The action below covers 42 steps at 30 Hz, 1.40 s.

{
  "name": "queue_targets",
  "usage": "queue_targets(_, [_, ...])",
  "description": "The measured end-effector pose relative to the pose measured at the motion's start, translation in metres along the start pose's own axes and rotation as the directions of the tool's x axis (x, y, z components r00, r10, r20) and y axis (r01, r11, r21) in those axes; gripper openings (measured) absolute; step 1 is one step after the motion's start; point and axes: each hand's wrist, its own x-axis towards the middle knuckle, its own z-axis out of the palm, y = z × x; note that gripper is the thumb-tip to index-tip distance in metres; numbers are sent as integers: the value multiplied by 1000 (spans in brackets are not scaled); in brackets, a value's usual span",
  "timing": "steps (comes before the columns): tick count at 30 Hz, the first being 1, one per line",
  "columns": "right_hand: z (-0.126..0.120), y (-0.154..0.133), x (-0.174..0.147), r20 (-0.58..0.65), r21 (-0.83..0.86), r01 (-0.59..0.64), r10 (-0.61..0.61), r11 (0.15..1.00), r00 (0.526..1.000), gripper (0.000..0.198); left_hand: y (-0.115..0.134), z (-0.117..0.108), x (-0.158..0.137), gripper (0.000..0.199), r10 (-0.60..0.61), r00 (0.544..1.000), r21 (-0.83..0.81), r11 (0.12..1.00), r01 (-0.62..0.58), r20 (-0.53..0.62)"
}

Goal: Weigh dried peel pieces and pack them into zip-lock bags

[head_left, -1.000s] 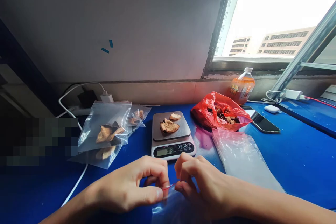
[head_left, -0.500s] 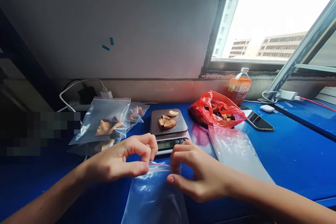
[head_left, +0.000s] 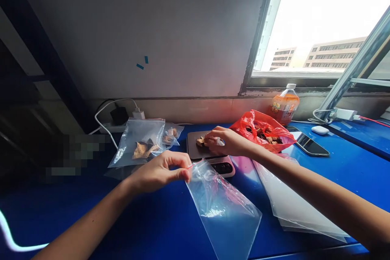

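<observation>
My left hand (head_left: 166,169) pinches the top edge of a clear zip bag (head_left: 227,211), which hangs slanting down to the right with nothing visible inside. Over the plate of a small digital kitchen scale (head_left: 195,154), the fingers of my right hand (head_left: 224,141) are curled around brown dried slices (head_left: 200,141). Part of a slice shows left of the fingertips; the rest is covered by the hand. The bag hides much of the scale's display.
Filled clear bags (head_left: 144,150) of dried slices lie at left. Right of the scale are a red plastic bag (head_left: 252,120) of dried pieces, a stack of clear bags (head_left: 298,211), a phone (head_left: 310,143), a white case (head_left: 319,130) and a drink bottle (head_left: 284,105).
My right hand has left the zip bag's opening and moved forward onto the slices on the scale. The left hand still holds the bag, now tilted rightward. The view has shifted slightly.
</observation>
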Motion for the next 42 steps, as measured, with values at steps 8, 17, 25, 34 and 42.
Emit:
queue_targets(8, [10,7,-1,-149,27,-84,87,996,985,21,-1,5,-1,24,-125,986,213,966,146,-112])
queue_targets(17, [-15,-5,-2,-128,376,-76,134,924,983,41,-4,8,-1,24,22,989,339,940,30,-149])
queue_targets(25, [-50,-48,-16,264,367,-26,-77,930,961,29,-1,9,1,21,61,985,285,958,-13,-160])
queue_targets(34, [-17,-16,11,-181,98,-182,198,978,963,27,7,9,0,20,140,966,269,960,-78,-217])
queue_targets(42, [7,-3,20,-102,137,-183,198,974,975,14,5,7,-1,21,148,962,282,956,-80,-230])
